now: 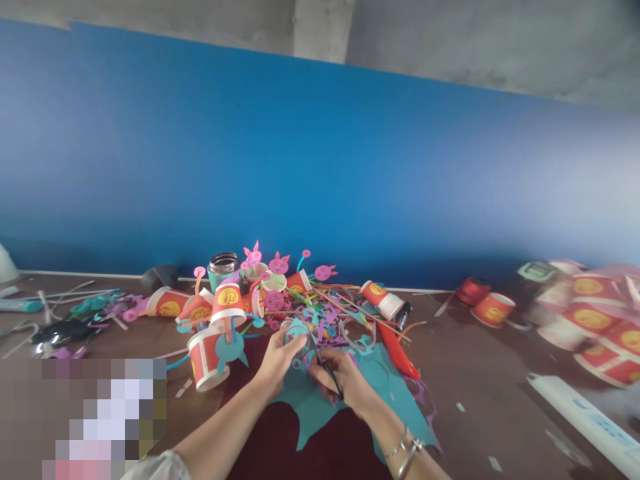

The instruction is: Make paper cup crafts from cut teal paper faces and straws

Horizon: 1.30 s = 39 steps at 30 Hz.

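Note:
Between thumb and fingers, my left hand [283, 355] grips a small teal paper cutout [297, 331] with a face-like drawing on it. My right hand [340, 380] is closed round the dark handles of a pair of scissors [332, 379], whose blades reach up beside the cutout. Whether the blades are cutting paper is too small to tell. Under both hands lies a larger teal paper sheet [314, 405] with curved, cut edges. Left of my left hand, a teal cutout with pointed ears [230, 353] is fixed near a red and white paper cup [203, 363].
Paper cups, pink animal cutouts [279, 264] and colourful scraps [330, 313] crowd the table's back. A steel-rimmed jar [223, 263] stands behind them. On the right are a red packet [400, 350], a power strip [585, 413] and a cup pile [595, 313]. A blue partition [320, 160] borders the table.

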### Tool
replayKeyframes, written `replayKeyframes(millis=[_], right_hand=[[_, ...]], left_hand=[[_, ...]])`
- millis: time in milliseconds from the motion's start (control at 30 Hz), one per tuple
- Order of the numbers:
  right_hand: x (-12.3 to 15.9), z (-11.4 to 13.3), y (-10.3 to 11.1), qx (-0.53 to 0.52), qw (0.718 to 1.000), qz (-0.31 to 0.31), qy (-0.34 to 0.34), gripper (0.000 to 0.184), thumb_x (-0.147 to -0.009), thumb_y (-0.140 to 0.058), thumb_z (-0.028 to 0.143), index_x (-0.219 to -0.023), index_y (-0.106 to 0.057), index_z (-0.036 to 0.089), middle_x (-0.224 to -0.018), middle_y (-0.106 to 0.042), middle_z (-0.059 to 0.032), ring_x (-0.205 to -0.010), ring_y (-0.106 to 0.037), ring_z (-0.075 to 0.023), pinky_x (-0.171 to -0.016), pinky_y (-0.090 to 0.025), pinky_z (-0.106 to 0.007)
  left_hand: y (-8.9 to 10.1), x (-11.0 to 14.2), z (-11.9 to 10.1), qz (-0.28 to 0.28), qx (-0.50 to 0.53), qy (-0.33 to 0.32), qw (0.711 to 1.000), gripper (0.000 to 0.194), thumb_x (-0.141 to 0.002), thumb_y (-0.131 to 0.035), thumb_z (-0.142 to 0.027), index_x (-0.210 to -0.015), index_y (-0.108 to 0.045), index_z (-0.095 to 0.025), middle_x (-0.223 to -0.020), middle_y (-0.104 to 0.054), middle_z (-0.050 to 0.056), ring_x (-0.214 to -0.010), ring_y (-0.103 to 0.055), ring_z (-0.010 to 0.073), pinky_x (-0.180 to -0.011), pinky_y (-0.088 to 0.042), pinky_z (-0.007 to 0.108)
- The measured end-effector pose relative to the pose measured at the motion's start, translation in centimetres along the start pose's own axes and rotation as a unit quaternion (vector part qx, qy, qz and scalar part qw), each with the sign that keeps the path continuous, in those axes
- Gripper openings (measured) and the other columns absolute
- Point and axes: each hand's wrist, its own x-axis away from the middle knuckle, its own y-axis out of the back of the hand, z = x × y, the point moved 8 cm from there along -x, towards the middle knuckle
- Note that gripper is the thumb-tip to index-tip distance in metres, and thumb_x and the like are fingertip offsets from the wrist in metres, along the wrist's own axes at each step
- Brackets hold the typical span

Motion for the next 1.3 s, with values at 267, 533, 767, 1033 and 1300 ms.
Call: replayKeyframes(millis=[267, 533, 767, 1033, 1300], right_hand=[[0.01, 0.10, 0.17, 0.009, 1.000, -0.007, 0.004, 0.028, -0.073, -0.064, 0.040, -0.067, -0.053, 0.015, -0.040, -0.043, 0.0079, -0.030, -0.036, -0.0040, -0.030, -0.029, -0.015], [-0.02, -0.19, 0.01, 0.000, 1.000, 0.003, -0.007, 0.028, -0.072, -0.064, 0.041, -0.070, -0.053, 0.015, -0.041, -0.046, 0.0075, -0.032, -0.040, -0.0050, -0.032, -0.034, -0.015], [-0.04, 0.14, 0.30, 0.005, 1.000, 0.006, 0.007, 0.028, -0.072, -0.065, 0.040, -0.066, -0.052, 0.015, -0.041, -0.043, 0.0079, -0.031, -0.037, -0.0040, -0.031, -0.031, -0.015], [0.06, -0.04, 0.17, 0.005, 1.000, 0.004, -0.008, 0.030, -0.072, -0.065, 0.042, -0.069, -0.054, 0.015, -0.041, -0.045, 0.0073, -0.032, -0.039, -0.0050, -0.031, -0.033, -0.015], [-0.04, -0.09, 0.23, 0.000, 1.000, 0.007, 0.004, 0.029, -0.072, -0.065, 0.041, -0.067, -0.052, 0.016, -0.041, -0.044, 0.0080, -0.031, -0.038, -0.0042, -0.031, -0.031, -0.015]], left_hand=[[0.03, -0.04, 0.11, -0.004, 0.019, 0.004, 1.000, 0.026, -0.059, -0.076, -0.033, -0.068, -0.062, -0.013, -0.057, -0.061, -0.001, -0.051, -0.052, 0.0112, -0.053, -0.042, 0.023], [-0.05, 0.03, 0.05, 0.004, -0.005, 0.005, 1.000, 0.024, -0.058, -0.075, -0.029, -0.068, -0.062, -0.013, -0.057, -0.059, -0.002, -0.051, -0.050, 0.0102, -0.052, -0.039, 0.022], [-0.13, 0.00, 0.10, 0.010, 0.000, 0.015, 1.000, 0.025, -0.057, -0.076, -0.031, -0.068, -0.061, -0.013, -0.056, -0.058, -0.002, -0.051, -0.050, 0.0108, -0.053, -0.039, 0.023], [-0.01, -0.09, 0.26, 0.006, 0.009, 0.008, 1.000, 0.025, -0.058, -0.076, -0.031, -0.071, -0.063, -0.013, -0.057, -0.059, -0.002, -0.051, -0.050, 0.0105, -0.054, -0.040, 0.022], [-0.15, -0.03, 0.17, 0.020, -0.005, 0.014, 1.000, 0.023, -0.059, -0.075, -0.028, -0.072, -0.065, -0.011, -0.061, -0.062, 0.001, -0.056, -0.053, 0.0122, -0.057, -0.041, 0.023]])
